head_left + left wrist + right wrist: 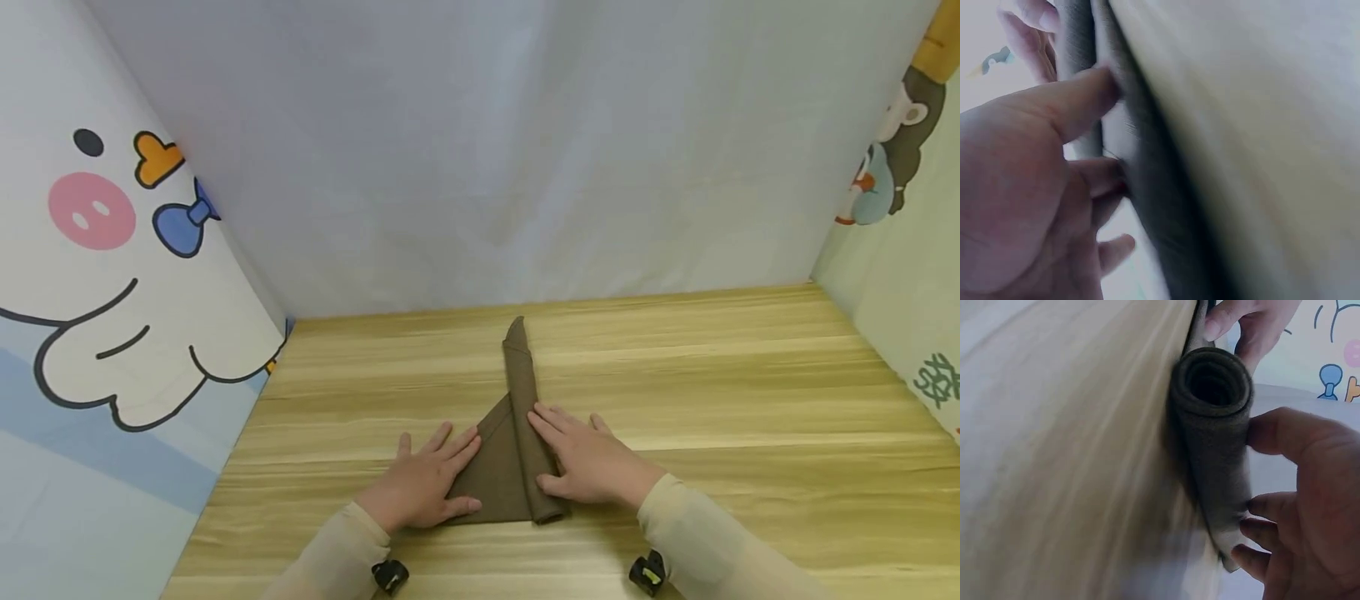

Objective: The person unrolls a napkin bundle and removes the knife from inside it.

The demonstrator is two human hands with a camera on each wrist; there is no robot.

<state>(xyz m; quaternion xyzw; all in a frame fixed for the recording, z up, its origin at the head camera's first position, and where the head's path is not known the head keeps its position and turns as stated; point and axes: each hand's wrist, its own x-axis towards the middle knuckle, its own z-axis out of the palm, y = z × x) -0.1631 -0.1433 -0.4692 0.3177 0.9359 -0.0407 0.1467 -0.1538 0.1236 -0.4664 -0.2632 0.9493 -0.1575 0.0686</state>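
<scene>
A brown cloth point(517, 450) lies on the wooden table point(750, 417), half rolled up. The right hand point(588, 458) rests on the roll, fingers maybe a bit bent. The left hand point(423, 487) lies flat on the cloth's unrolled part, gripping nothing.

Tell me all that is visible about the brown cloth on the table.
The brown cloth looks like soft woven fabric. Its right part is rolled into a long tube pointing away from the person, with an open spiral end near them; the left part lies flat as a triangle on the wooden table. The left hand rests on the flat part, the right hand on the roll.
</scene>
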